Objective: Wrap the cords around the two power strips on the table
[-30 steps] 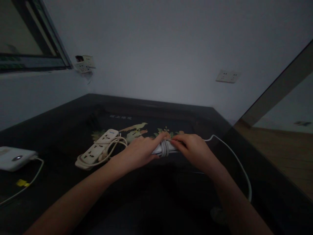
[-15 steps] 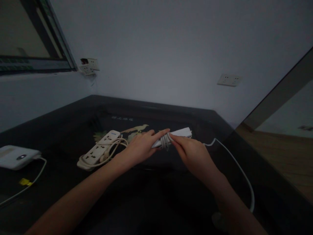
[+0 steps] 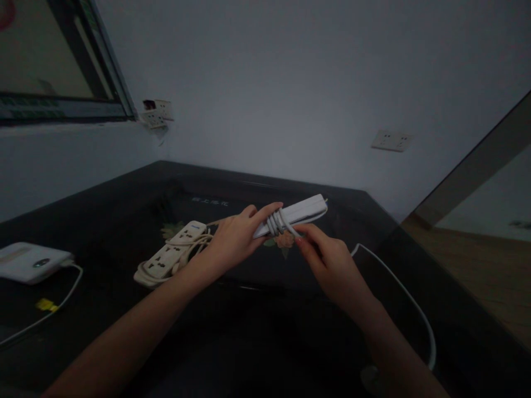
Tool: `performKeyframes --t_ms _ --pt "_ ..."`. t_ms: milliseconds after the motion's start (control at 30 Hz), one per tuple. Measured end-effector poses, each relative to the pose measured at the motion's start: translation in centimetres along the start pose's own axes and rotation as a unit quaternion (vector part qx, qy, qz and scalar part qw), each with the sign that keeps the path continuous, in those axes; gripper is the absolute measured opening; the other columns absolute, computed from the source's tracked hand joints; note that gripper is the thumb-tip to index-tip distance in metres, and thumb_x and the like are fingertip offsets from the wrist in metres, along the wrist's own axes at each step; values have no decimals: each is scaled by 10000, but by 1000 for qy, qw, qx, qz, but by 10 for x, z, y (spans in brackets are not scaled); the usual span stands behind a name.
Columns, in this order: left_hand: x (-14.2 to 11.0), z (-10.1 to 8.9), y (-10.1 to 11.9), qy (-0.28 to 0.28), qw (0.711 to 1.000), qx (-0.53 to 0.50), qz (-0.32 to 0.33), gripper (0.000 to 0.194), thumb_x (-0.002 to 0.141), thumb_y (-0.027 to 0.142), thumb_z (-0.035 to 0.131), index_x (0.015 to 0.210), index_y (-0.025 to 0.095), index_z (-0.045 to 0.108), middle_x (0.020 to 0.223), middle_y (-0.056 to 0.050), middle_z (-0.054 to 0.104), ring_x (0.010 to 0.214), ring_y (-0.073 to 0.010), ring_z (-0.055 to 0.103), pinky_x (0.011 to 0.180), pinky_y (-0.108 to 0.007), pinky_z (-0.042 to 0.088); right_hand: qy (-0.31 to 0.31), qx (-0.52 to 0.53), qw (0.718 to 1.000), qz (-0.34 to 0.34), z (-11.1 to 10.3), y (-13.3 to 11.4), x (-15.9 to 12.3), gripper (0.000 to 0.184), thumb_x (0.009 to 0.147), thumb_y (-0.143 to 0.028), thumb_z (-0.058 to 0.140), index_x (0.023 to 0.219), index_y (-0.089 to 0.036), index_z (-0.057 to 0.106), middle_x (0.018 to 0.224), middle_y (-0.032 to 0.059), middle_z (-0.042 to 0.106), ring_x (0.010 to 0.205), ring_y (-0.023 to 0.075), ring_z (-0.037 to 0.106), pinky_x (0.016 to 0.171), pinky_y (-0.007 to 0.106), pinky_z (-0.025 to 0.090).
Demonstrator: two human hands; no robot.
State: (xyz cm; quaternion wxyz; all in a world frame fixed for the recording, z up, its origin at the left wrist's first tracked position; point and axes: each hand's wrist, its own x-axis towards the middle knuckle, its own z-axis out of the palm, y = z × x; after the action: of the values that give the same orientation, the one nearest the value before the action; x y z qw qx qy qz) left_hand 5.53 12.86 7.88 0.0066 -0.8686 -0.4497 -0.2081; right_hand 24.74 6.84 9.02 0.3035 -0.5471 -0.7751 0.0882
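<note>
My left hand [image 3: 236, 235] is closed around the near end of a slim white power strip [image 3: 305, 209], held above the dark table and tilted up to the right. Its socket face does not show. Several turns of white cord [image 3: 274, 222] are wound around its middle. Just right of those turns, my right hand [image 3: 329, 257] pinches the cord between thumb and fingers. From behind that hand the cord's free length [image 3: 394, 276] runs over the table in a curve. A pale, dim thing, perhaps the plug, lies by my right forearm.
A second power strip [image 3: 168, 255], its cord bundled around it, lies to the left on the dark tabletop [image 3: 265, 320]. Farther left are a white box-shaped device [image 3: 35, 262] with a cable and a yellow tag [image 3: 47, 305]. Wall sockets [image 3: 391, 141] sit on the back wall.
The wound power strip has risen and tilts more steeply. My right hand has moved slightly right and down from the coils, drawing the cord out a little.
</note>
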Motion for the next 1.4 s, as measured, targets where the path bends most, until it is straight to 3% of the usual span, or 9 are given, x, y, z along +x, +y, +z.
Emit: performKeyframes --t_ms 133,267,733,933,1033,1167,1233,1300,1400 --pt "-1 2 2 -9 996 84 -5 689 873 252 508 1434 401 138 1098 -51 540 820 -208 613 628 -267 450 -2 -45 999 -21 2 2 0 321 912 -228 390 1148 -189 604 996 101 716 855 247 679 704 340 483" --pt "-1 6 2 -17 996 87 23 733 867 215 507 1447 387 93 1102 -53 541 825 -214 616 619 -268 445 -9 -78 996 -44 2 4 0 325 912 -187 388 1138 -170 621 1007 115 717 931 257 673 799 382 502" --pt "0 12 0 -36 998 52 18 635 875 272 521 1424 345 211 1093 -83 522 830 -224 619 665 -301 476 15 -130 978 -162 3 -1 -5 319 921 -192 388 1061 -151 673 881 92 737 783 211 698 699 319 540" --pt "2 13 -3 -1 999 -42 7 583 855 261 546 1374 277 281 1183 -103 532 938 -272 616 772 -392 491 15 -67 989 -131 5 -5 -5 322 914 -200 409 1157 -156 615 961 98 721 813 206 683 697 309 512" --pt "6 12 -9 29 988 -149 12 571 825 296 596 1324 215 331 1228 -124 537 1066 -281 566 879 -405 454 -18 22 996 -84 -1 -6 -4 279 925 -237 399 1068 -167 628 868 61 696 717 156 642 620 248 462" --pt "10 6 -15 31 941 -338 -12 580 755 289 667 1249 171 387 1178 -120 580 1053 -254 572 895 -384 448 -91 151 984 -14 -13 2 0 310 936 -336 380 798 -170 604 525 -44 437 460 86 410 435 196 290" --pt "9 0 -14 -6 880 -473 -35 533 754 297 662 1206 165 411 1136 -121 601 945 -225 621 807 -355 494 -133 205 970 9 -18 11 2 347 927 -407 396 748 -170 576 505 -62 352 439 78 330 408 195 229" --pt "7 -8 -11 -65 796 -599 -56 479 771 309 643 1169 162 419 1032 -112 636 769 -188 657 671 -315 523 -163 258 952 19 -20 22 5 388 902 -481 430 711 -170 559 511 -63 336 437 72 292 398 198 189" --pt "4 -17 -7 -116 705 -697 -65 456 757 293 669 1124 168 429 863 -64 652 634 -167 659 557 -271 519 -155 336 929 26 -21 37 7 444 866 -560 456 676 -170 550 493 -69 310 423 68 235 395 209 144"
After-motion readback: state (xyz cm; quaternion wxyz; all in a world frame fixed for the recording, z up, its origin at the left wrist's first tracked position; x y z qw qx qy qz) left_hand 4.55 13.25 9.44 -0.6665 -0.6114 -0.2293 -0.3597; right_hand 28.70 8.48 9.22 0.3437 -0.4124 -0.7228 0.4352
